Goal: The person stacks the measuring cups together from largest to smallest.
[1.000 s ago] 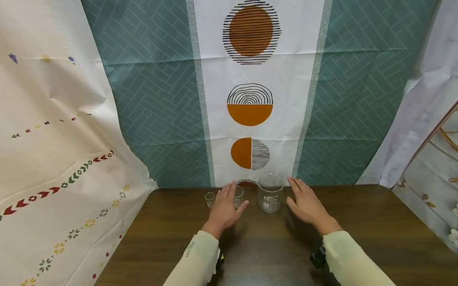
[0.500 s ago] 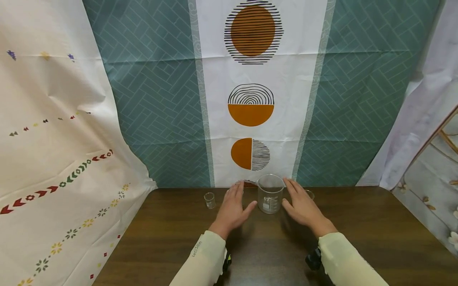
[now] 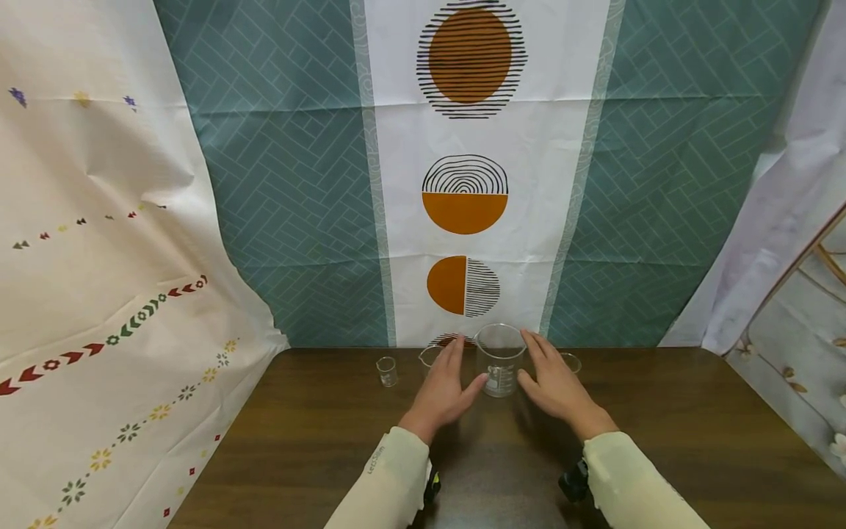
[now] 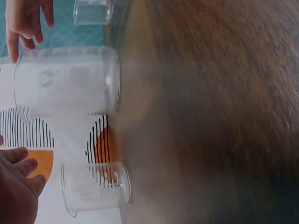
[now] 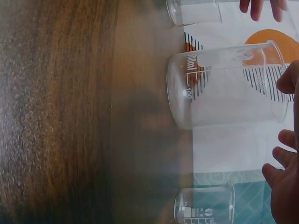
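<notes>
A large clear glass beaker (image 3: 500, 367) with white graduations stands upright between my two hands. At its left my left hand (image 3: 444, 397) is held with straight fingers and thumb spread apart; the thumb tip overlaps the beaker's edge in the head view. My right hand (image 3: 562, 386) is at the other side, fingers extended, their tips close to the rim. Whether either hand touches the glass I cannot tell. A medium beaker (image 4: 96, 186) stands behind my left hand, partly hidden in the head view. Beyond my right hand another beaker (image 5: 205, 205) shows only its rim in the head view.
A tiny beaker (image 3: 387, 372) stands farther left in the row. All stand near the back edge of the dark wooden table (image 3: 317, 441). A patterned cloth (image 3: 317, 184) hangs right behind it, with a cream cloth (image 3: 132, 330) at the left side.
My left hand has moved right, from in front of the medium beaker toward the large one. My right hand has shifted slightly left toward the large beaker, uncovering the rim of the beaker behind it.
</notes>
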{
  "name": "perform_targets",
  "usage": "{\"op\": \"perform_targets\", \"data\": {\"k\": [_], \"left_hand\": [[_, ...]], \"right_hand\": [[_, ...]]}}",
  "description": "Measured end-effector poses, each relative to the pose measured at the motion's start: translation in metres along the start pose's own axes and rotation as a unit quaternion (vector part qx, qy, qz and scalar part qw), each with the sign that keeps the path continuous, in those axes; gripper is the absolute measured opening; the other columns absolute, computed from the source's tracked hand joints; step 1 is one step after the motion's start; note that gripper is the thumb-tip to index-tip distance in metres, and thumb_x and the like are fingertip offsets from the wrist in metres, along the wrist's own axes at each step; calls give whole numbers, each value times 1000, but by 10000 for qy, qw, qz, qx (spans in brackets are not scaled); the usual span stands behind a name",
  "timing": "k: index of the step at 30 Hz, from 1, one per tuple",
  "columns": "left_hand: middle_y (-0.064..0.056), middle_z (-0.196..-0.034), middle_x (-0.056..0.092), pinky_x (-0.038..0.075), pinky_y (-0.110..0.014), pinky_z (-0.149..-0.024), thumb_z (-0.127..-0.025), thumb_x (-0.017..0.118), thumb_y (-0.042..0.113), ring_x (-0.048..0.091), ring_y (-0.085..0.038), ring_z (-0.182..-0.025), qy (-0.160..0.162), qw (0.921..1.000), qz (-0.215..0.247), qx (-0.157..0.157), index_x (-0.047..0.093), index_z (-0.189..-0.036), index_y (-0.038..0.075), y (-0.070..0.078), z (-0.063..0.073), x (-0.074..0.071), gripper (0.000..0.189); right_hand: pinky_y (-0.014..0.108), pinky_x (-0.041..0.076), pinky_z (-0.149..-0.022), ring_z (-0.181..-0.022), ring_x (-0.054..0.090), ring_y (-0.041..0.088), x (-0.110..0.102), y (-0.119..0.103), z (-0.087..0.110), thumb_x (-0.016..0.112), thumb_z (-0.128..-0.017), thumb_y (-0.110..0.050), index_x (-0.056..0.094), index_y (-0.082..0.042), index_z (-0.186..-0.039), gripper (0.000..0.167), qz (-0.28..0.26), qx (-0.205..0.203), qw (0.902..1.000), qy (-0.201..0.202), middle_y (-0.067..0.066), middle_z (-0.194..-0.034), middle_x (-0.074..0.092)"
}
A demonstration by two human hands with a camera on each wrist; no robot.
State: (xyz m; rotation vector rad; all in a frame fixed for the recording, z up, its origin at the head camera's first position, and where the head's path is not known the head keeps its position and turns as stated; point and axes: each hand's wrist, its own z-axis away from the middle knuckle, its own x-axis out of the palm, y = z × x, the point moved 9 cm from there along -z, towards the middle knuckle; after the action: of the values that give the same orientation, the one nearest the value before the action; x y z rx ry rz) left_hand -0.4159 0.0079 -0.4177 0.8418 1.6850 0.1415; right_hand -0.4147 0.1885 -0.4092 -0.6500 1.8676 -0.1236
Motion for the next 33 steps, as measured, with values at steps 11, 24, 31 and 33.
{"op": "perform_targets", "data": {"k": [11, 24, 31, 33], "left_hand": [[-10, -161, 22, 32, -53, -112, -92, 45, 64, 31, -31, -144, -265, 9976, 480, -412, 7, -157, 18, -1, -10, 16, 88], [-11, -161, 21, 30, -57, -112, -90, 53, 62, 28, -34, -146, -543, 9875, 1270, -762, 6, -157, 16, -12, -21, 29, 94], [-8, -159, 29, 32, -55, -112, -91, 56, 58, 32, -32, -144, -717, 9820, 1570, -762, 4, -157, 16, -16, -24, 38, 94], [-8, -158, 30, 32, -55, -112, -91, 55, 58, 32, -31, -144, -753, 9817, 1581, -750, 4, -157, 16, -17, -25, 40, 94]], "right_hand": [[62, 36, -104, -137, 36, 45, 6, 5, -4, 55, -89, -24, 19, -9, -154, 76, -252, 193, 9995, -23, 22, -154, 29], [63, 32, -107, -139, 31, 47, 11, 11, -9, 59, -91, -27, 10, -5, -155, 83, -577, 572, 9966, -154, 25, -156, 23], [63, 31, -107, -140, 31, 46, 17, 16, -9, 61, -89, -31, 9, -5, -155, 88, -866, 763, 9931, -203, 24, -155, 27], [63, 31, -107, -140, 31, 45, 19, 19, -9, 62, -89, -32, 9, -4, -155, 89, -936, 837, 9918, -228, 24, -155, 29]]}}
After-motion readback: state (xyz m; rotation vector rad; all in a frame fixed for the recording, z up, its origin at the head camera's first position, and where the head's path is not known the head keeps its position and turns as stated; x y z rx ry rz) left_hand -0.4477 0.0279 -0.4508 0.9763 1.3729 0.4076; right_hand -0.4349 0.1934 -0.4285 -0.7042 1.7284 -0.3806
